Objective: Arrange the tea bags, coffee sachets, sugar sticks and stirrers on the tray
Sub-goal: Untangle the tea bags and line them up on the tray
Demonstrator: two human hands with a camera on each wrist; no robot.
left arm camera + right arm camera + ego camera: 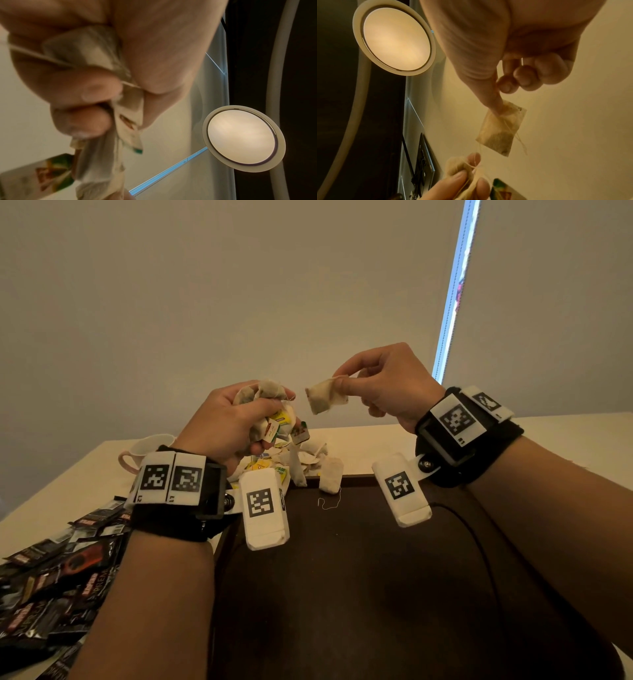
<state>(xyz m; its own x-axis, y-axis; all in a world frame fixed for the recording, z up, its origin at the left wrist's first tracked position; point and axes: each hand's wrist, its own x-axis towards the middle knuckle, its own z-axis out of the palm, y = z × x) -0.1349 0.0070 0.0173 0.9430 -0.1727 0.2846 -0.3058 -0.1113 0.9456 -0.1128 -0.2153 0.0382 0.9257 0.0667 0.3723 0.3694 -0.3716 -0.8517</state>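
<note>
Both hands are raised above the dark brown tray (pixel 376 559). My left hand (pixel 233 419) grips a crumpled bunch of tea bags (pixel 263 395) with paper tags (pixel 274 429) hanging below it; the same bunch (pixel 96 56) fills its curled fingers in the left wrist view. My right hand (pixel 373 381) pinches a single tea bag (pixel 325 397) between thumb and forefinger, a little right of the bunch. In the right wrist view that tea bag (pixel 502 129) hangs from the thumb tip, with strings trailing to the left hand's bunch (pixel 462 170).
A heap of tea bags and tags (pixel 301 460) lies at the tray's far edge, with one bag (pixel 330 475) and a loose string (pixel 329 503) on the tray. Black coffee sachets (pixel 58 570) are piled at the left. A pink mug (pixel 144 451) stands behind the left wrist.
</note>
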